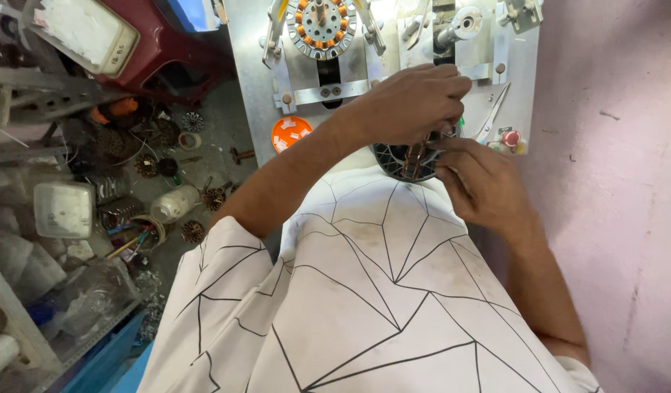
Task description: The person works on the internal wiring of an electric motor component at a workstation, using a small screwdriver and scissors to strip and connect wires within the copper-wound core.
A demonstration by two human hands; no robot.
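Observation:
A round dark stator core (406, 161) with copper windings rests against my white patterned shirt, just below the metal bench. My left hand (415, 102) reaches across from the left and pinches at the core's top edge with closed fingers. My right hand (481, 182) grips the core's right side, fingers curled on its rim. Most of the core is hidden under both hands. Whether a thin wire runs between my fingers I cannot tell.
A metal winding machine (382, 73) stands ahead, carrying another stator with orange coils (321, 25). Scissors (493, 113), a red knob (510, 137) and an orange disc (291, 133) lie on it. The floor at left holds several stators, bottles and boxes. A pink wall (612, 145) is at right.

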